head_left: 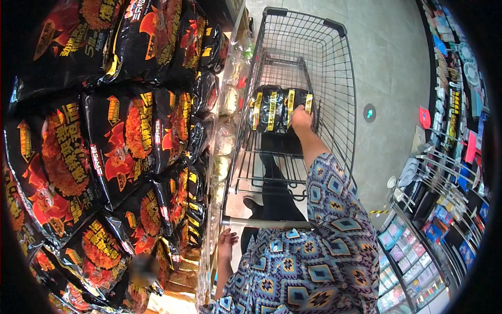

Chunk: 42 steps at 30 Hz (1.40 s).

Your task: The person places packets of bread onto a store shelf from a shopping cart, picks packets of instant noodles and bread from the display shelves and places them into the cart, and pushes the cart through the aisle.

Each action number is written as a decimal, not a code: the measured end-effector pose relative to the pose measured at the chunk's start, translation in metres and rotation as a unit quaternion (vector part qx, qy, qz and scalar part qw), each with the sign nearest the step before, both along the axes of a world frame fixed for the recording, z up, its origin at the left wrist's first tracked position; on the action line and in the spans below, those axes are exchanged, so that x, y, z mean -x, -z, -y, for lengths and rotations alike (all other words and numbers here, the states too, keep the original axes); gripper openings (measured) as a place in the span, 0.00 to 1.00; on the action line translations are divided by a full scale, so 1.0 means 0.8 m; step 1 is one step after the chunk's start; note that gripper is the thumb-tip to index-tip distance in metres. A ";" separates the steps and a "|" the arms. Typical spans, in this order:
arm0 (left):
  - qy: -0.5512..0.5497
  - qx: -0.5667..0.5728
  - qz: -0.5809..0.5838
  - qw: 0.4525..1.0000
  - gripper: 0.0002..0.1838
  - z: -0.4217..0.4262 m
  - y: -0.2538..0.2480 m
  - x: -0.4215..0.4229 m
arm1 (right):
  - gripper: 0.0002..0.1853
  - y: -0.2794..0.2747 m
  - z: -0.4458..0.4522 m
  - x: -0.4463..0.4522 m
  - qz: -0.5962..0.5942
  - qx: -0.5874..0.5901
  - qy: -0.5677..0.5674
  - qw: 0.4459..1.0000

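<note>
Inside the shopping cart (353, 99) sits a black multipack of snack bags (273, 109) with yellow printed strips. My right hand (300, 119) reaches over the handle and is closed on the right side of that pack; its fingertips are partly hidden. Below the left end of the cart's handle (261, 223), my left hand (227, 242) hangs with loosely curled fingers, apart from the handle and holding nothing. Stacked black snack packs (117, 149) with red and yellow print fill the shelf on my left.
A clear plastic shelf edge (214, 157) with wrapped goods behind it runs close along the cart's left side. Grey floor tiles (389, 63) with a green arrow sign (369, 113) lie to the right. Beyond are hanging goods and a display rack (413, 256).
</note>
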<state>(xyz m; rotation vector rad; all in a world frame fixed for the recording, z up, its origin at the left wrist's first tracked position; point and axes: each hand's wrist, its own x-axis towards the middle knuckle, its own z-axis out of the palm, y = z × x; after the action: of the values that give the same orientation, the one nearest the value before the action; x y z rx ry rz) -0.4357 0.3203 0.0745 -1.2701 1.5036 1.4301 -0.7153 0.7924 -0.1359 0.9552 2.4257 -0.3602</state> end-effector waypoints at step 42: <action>-0.052 -0.014 -0.142 0.988 0.06 0.175 0.167 -0.156 | 0.17 -0.752 0.234 -0.138 -0.504 0.646 -0.059 0.570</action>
<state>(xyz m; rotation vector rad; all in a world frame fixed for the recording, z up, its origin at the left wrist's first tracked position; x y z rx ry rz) -0.3107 0.1807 -0.0594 -1.1804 1.6143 1.7547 -0.6051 0.6051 0.4659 -0.2713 1.8780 -2.6810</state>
